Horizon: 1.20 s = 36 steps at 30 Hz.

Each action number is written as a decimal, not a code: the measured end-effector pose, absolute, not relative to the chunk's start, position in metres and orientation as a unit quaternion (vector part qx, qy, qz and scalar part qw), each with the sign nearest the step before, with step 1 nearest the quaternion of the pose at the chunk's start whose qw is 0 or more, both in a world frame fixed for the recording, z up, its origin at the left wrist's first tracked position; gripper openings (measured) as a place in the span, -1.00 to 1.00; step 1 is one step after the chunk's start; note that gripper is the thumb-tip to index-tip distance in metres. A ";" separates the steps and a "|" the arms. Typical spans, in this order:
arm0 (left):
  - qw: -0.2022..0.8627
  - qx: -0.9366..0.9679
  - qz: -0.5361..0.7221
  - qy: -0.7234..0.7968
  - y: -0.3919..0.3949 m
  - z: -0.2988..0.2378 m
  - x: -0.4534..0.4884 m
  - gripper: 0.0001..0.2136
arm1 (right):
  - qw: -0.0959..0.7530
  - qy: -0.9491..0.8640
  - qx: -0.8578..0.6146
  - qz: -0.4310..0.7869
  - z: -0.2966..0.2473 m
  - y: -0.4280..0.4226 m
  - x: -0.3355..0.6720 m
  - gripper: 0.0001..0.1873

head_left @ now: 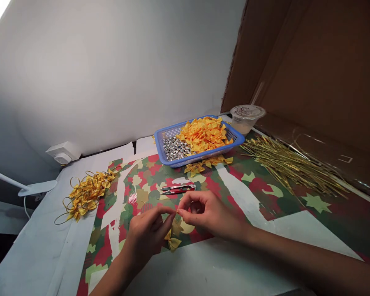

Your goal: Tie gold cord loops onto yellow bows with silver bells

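Note:
My left hand [151, 228] and my right hand [203, 211] meet fingertip to fingertip over the patterned paper. Both pinch something tiny between thumb and forefinger, too small to make out. Just below the left fingers is a yellow ribbon bow [172, 241]; whether it is joined to what I pinch I cannot tell. Beyond the fingertips lie red-handled thread snips [178, 189]. A blue basket [200, 158] farther back holds a heap of yellow ribbon bows [205, 133] and a pile of silver beads [175, 149].
Finished-looking yellow bows with gold loops [86, 193] are heaped at left. Gold cords [291, 162] lie in a bundle at right. A lidded plastic cup [246, 117] with a straw stands behind the basket, near a cardboard wall [320, 74]. Several bows [208, 163] lie before the basket.

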<state>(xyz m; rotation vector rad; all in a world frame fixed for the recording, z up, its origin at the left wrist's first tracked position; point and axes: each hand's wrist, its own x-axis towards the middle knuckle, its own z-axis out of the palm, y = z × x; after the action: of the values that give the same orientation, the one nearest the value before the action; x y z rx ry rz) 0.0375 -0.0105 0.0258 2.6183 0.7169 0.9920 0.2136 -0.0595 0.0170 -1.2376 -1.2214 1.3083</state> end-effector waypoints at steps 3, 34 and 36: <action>0.166 0.891 0.334 0.258 -0.012 0.027 0.037 -0.90 | 0.462 -0.496 -0.493 0.546 0.017 -0.059 0.213 -0.90; 0.499 0.708 0.322 0.381 -0.017 0.033 0.034 -0.86 | 0.458 -0.489 -0.433 0.603 0.002 -0.055 0.201 -0.66; 0.519 0.681 0.338 0.391 -0.016 0.033 0.035 -0.86 | 0.479 -0.472 -0.430 0.602 0.003 -0.055 0.199 -0.62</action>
<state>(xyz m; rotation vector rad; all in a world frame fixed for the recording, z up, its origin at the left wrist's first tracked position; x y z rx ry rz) 0.0350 -0.0158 0.0334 1.6338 0.9381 0.8097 0.1993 -0.0547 0.0028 -1.0505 -1.1530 1.4687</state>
